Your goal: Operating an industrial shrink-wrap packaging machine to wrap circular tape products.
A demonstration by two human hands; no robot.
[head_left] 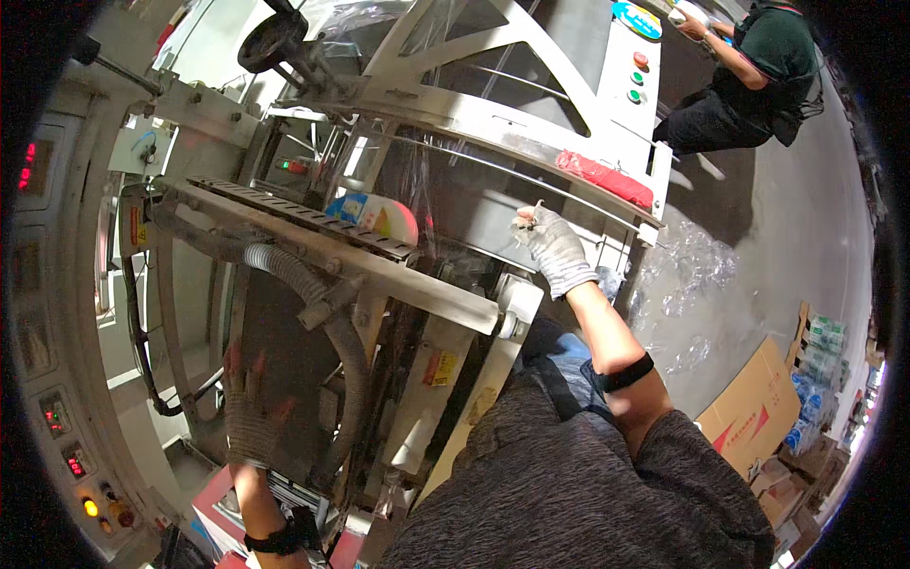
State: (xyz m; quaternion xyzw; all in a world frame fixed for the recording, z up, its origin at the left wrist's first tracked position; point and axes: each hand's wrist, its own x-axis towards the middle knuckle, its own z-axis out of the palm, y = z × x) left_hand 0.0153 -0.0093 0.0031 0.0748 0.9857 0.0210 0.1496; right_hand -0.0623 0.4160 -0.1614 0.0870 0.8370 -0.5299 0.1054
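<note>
My right hand (555,248), in a grey knit glove, reaches up to the machine's metal frame (531,152). Its fingers are pinched shut on the edge of the clear plastic film (455,204) stretched across the frame. My left hand (248,408), in a glove with red fingertips, lies flat with fingers spread on a dark panel (284,341) low on the machine and holds nothing. A grey corrugated hose (327,308) runs down just right of that hand. A white pack with blue and yellow print (374,213) sits behind a slotted metal rail (294,216).
Another person (758,76) in dark clothes stands at the top right beside a white control panel (637,76) with coloured buttons. Crumpled clear plastic (692,275) lies on the floor, cardboard boxes (758,408) stand at the right, and a red bundle (607,178) rests on the frame.
</note>
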